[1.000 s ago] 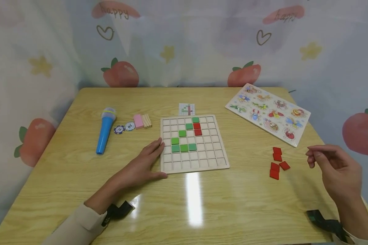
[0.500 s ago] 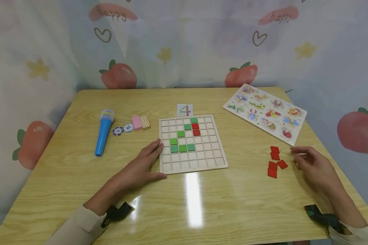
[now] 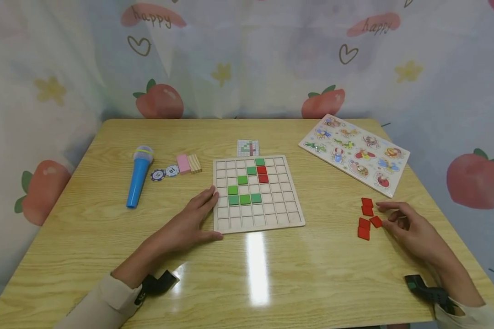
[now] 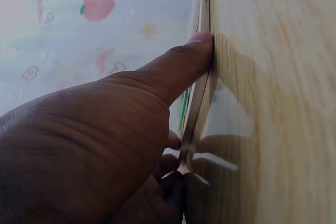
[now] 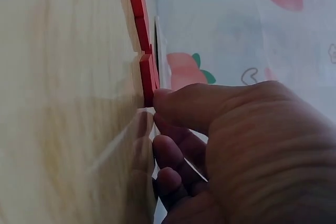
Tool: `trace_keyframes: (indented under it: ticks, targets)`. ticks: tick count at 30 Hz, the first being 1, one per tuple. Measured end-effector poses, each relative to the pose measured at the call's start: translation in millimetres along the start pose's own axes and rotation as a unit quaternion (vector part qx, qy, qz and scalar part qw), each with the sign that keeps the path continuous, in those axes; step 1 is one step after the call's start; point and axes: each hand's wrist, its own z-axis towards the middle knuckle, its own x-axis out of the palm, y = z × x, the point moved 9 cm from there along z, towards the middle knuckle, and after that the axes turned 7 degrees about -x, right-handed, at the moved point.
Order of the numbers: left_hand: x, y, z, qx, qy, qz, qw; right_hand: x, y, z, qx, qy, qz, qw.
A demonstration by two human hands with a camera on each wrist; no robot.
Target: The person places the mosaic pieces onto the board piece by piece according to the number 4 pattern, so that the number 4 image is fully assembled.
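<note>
A wooden grid board (image 3: 271,221) lies flat on the table with several green tiles (image 3: 244,199) and two red tiles (image 3: 262,174) set in its squares. At its left edge rests my left hand (image 3: 185,224), fingers and thumb spread along the rim. In the left wrist view the thumb (image 4: 181,64) touches the table beside the board. My right hand (image 3: 413,233) reaches to a group of loose red tiles (image 3: 364,228). Its thumb tip (image 5: 163,98) is right at the nearest red tile (image 3: 376,222), while the index finger stays apart from the thumb.
Behind the board lies a small pattern card (image 3: 248,147). On the left are a blue toy microphone (image 3: 136,183), two poker chips (image 3: 158,175), a pink block (image 3: 183,164) and a striped wooden block (image 3: 195,163). An insect puzzle board (image 3: 356,153) lies at the back right.
My right hand has moved left and down from the table's right side to the loose red tiles. The left hand keeps its place at the board.
</note>
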Motion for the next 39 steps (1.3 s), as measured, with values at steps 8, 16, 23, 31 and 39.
trace_keyframes:
  ticks: [8,16,23,31,39]
  targets:
    - [-0.5,1.1,-0.2,0.000,-0.003,0.006,1.0000,1.6,-1.6,-1.4,0.015,-0.009,-0.023,1.000]
    - [-1.2,2.4,-0.6,0.001,-0.005,0.005,1.0000,1.8,4.4,2.0,-0.005,0.000,-0.020,1.000]
    - [-0.7,2.8,-1.9,0.001,-0.008,0.003,1.0000,1.7,6.7,3.4,-0.008,0.006,-0.034,0.999]
    - [-1.0,0.8,-3.6,0.006,-0.011,0.007,0.9999,4.9,7.9,1.5,-0.020,0.025,-0.033,0.999]
    - [0.1,-0.3,-1.3,0.007,-0.008,0.006,0.9999,1.0,4.7,-0.5,0.015,0.013,-0.059,0.998]
